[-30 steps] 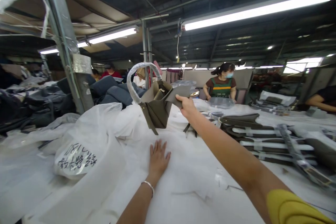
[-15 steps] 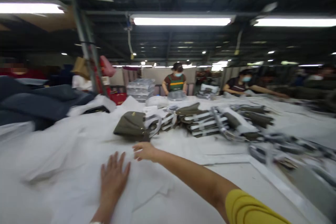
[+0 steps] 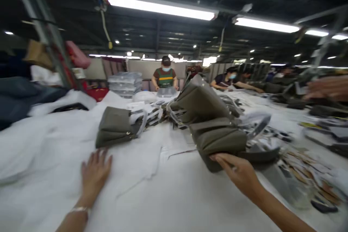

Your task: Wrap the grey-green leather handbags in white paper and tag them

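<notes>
Since half a second ago the right hand (image 3: 239,172) has left the bare white cloth near the left hand and gone right to a soft olive-green leather handbag (image 3: 214,130), which now stands tipped up at the middle right of the white-covered table (image 3: 174,195). Its fingers curl round the bag's near lower edge, thumb on top, so it grips the bag there; the bag's far end rises toward the middle of the scene, and a handle wrapped in clear plastic (image 3: 254,123) sticks out to its right. The left hand (image 3: 94,172) lies flat and open on the white cloth at the near left, fingers spread, holding nothing. Just beyond it, apart from the fingertips, a second olive-green handbag (image 3: 115,127) lies on its side with its wrapped white handle (image 3: 141,119) pointing right. Farther off, a blurred row of flat olive pieces and wrapped straps (image 3: 157,110) runs across the table. At the far side a person in a green apron (image 3: 164,78) stands facing this way, with more seated people (image 3: 228,79) to the right. A stack of clear plastic bags (image 3: 125,83) sits at the far left.
</notes>
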The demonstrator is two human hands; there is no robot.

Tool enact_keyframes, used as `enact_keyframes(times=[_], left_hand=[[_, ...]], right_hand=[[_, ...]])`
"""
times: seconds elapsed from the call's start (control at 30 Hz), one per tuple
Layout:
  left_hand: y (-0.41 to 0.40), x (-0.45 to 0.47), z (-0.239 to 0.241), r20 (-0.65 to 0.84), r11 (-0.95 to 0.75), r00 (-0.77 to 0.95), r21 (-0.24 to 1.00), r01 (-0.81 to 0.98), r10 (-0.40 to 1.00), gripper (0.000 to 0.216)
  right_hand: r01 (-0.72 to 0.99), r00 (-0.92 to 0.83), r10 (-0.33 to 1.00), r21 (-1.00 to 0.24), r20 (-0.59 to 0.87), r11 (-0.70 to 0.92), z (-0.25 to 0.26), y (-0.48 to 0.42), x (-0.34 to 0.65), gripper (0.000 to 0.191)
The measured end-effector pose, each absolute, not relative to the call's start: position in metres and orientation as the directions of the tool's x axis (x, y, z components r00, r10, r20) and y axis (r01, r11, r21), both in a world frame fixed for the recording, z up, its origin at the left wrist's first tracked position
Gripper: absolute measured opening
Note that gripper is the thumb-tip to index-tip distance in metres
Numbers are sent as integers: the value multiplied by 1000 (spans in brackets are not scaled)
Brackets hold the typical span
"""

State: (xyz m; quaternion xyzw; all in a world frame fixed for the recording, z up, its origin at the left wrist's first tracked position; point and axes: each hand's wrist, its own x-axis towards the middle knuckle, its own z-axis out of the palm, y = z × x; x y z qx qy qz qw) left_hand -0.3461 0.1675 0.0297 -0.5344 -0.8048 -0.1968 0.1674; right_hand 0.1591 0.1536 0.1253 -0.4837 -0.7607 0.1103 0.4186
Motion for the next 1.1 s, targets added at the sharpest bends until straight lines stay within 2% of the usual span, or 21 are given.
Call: enact_keyframes(times=[0.1, 0.2, 0.3, 0.37, 0.47, 0.6, 0.73, 0.83, 0.9, 1.0, 1.1], left_hand=[[162, -352, 22, 485, 407, -401, 98, 908, 777, 53], [163, -358, 14, 487, 424, -413, 94, 901, 770, 53], [164, -358, 12, 484, 399, -404, 120, 909, 777, 53], [163, -357, 13, 472, 379, -399, 141, 915, 786, 53], [164, -358, 15, 437, 363, -400, 169, 916, 806, 52], [168, -368, 30, 368, 363, -424, 225, 904, 828, 50], [157, -381, 71, 357, 379, -478, 313, 871, 803, 37], [139, -365, 114, 444, 369, -514, 375, 851, 734, 34], [130, -338, 139, 515, 262, -451, 399, 879, 729, 43], [131, -293, 152, 517, -38, -192, 400, 916, 834, 45], [164, -263, 139, 366, -222, 115, 267, 938, 924, 85]], right_hand=[[575, -445, 794, -549, 413, 607, 91, 142, 136, 27], [538, -516, 746, -519, 421, 664, 82, 132, 121, 24], [510, -466, 682, -458, 564, 728, 92, 132, 131, 22], [564, -363, 698, -450, 618, 692, 96, 134, 142, 23], [644, -249, 788, -511, 563, 569, 87, 137, 152, 36], [622, -250, 851, -597, 462, 507, 68, 140, 157, 49], [609, -239, 867, -628, 437, 484, 59, 146, 165, 45], [585, -210, 884, -670, 419, 456, 51, 151, 171, 39], [548, -178, 905, -725, 385, 416, 41, 149, 175, 38], [464, -157, 931, -808, 329, 363, 21, 142, 174, 37], [447, -184, 932, -818, 312, 362, 4, 144, 169, 35]])
